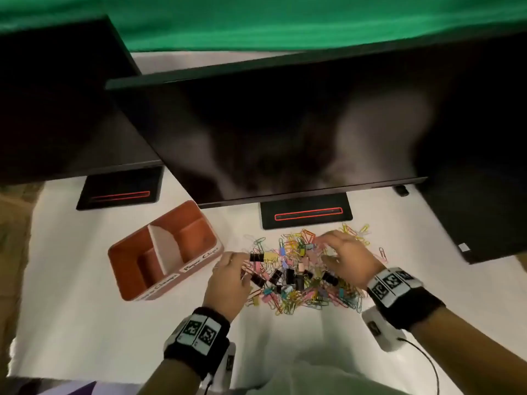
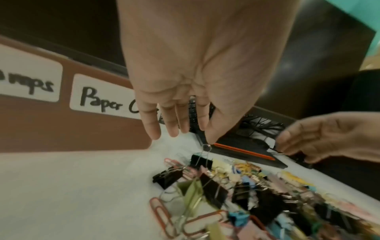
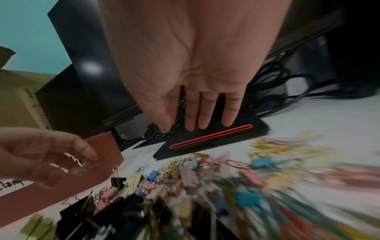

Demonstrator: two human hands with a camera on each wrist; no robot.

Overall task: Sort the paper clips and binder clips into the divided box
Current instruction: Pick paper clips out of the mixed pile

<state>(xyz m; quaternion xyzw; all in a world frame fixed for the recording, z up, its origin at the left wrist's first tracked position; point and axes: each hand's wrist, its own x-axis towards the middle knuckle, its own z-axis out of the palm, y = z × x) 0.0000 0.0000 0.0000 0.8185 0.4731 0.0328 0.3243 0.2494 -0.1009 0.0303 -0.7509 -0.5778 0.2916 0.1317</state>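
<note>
1. Centrally on the white tabletop, toward its near edge, lies a mixed pile of clips: coloured paper clips spread at its far and near fringes, black binder clips and pastel ones in the middle.
2. To the left of the pile, just beside it, stands the brown divided box; both compartments show only bare floor. White labels sit on its near wall, one reading "Paper Cl…".
3. Over the pile's left edge is the left hand, palm down, fingers straight and slightly spread. In the left wrist view its thumb tip meets the wire handle of a black binder clip; whether it pinches the wire I cannot tell.
4. Over the pile's right part hovers the right hand, fingers extended and loose, holding nothing that I can see.
5. Behind the pile, toward the far edge, stands a black monitor base with a red slot, under a dark screen.
</note>
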